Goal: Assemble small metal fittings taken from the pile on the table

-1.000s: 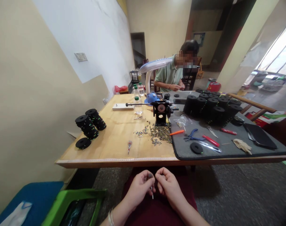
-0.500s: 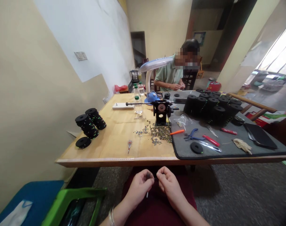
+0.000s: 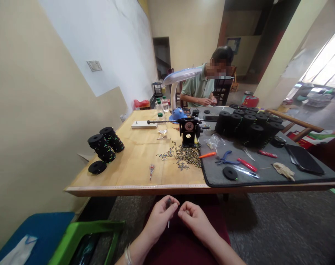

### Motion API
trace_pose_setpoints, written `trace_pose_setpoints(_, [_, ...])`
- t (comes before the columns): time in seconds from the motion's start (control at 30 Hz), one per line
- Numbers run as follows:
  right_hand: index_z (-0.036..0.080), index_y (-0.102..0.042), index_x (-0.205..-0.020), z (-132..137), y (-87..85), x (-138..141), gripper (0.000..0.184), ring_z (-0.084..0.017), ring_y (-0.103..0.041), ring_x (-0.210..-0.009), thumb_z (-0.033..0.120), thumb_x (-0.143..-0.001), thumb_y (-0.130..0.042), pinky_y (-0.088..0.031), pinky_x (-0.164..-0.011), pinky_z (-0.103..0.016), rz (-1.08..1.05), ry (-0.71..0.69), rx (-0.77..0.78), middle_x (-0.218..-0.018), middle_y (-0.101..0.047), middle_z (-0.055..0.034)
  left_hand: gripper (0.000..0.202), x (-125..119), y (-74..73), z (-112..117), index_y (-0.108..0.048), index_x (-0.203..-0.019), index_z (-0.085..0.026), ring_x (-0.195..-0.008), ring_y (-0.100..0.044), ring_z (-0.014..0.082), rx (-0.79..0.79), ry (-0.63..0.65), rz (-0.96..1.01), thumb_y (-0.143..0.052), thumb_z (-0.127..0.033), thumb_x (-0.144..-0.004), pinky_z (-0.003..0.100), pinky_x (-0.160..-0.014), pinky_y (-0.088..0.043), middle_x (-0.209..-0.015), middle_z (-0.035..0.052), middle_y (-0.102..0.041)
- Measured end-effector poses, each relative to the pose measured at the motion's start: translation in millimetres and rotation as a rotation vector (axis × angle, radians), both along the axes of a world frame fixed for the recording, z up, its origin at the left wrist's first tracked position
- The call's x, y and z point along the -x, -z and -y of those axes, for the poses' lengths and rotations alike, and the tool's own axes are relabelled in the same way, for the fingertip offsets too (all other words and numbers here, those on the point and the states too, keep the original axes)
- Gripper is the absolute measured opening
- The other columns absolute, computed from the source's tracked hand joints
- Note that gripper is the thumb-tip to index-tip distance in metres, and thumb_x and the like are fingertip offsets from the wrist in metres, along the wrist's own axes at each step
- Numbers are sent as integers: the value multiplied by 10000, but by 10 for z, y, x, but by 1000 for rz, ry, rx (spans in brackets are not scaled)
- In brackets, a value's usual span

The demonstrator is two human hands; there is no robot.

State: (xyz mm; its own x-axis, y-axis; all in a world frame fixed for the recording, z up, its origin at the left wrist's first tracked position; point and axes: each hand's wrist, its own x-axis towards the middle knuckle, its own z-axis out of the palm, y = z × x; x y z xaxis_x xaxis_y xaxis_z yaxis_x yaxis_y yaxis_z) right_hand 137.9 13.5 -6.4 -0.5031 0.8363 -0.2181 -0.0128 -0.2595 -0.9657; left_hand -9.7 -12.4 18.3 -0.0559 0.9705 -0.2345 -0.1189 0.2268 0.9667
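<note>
1. On my feed the left hand [image 3: 158, 218] is pinching: thumb and fingertips close on a small dark piece [image 3: 168, 202], and a thin pale stem [image 3: 168, 223] shows below the fingers. I can't tell whether the two are one object.
2. The right hand [image 3: 195, 218] is curled, with thumb and forefinger pressed together. Its fingertips [image 3: 181, 212] sit just beside the small dark piece, apparently not touching it. I can't tell whether they hold anything fine.
3. The small dark piece lies to the right hand's left, and the left hand is the nearer, since it grips it. The thin pale stem's long axis runs almost upright.
4. Both hands sit over a dark red lap cloth [image 3: 185, 246], well in front of the hand-crank winder [image 3: 189, 129].
5. Just in front of the hand-crank winder is a pile of small metal pieces [image 3: 187, 156]; to its left stand black wound spools [image 3: 105, 141]; to its right lie blue-handled pliers [image 3: 225, 158]. Beyond it, a seated co-worker's hands [image 3: 204, 102] work apart from these.
</note>
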Motion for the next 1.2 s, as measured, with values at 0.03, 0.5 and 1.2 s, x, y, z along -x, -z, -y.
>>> trace_pose_setpoints(0.03, [183,-462,-653,2,5,1,258,-83,-255,-483,385,-711,-610,-193,-474,-219,24,-1,-35,-520,-350,72,229,-1,0,0,-637,-754,-155,-530,-416,80,12,-2,22,-698,-372,-711,192,-509,-325,-643,-24,-538])
trace_pose_setpoints(0.5, [206,-400,-593,16,58,-28,121,-77,-227,-437,267,-642,-492,-171,-440,-220,17,132,-72,-463,-303,86,264,140,149,-83,-604,-777,-163,-475,-313,65,-53,-261,-39,-663,-417,-733,182,-447,-247,-549,-77,-393])
trace_pose_setpoints(1.2, [132,-558,-891,-40,20,-51,556,-155,-594,-602,663,-735,-612,-395,-463,-200,-165,37,145,-719,-666,-80,302,65,9,-66,-597,-668,-130,-476,-377,72,26,18,-62,-699,-413,-692,199,-478,-271,-523,-41,-501])
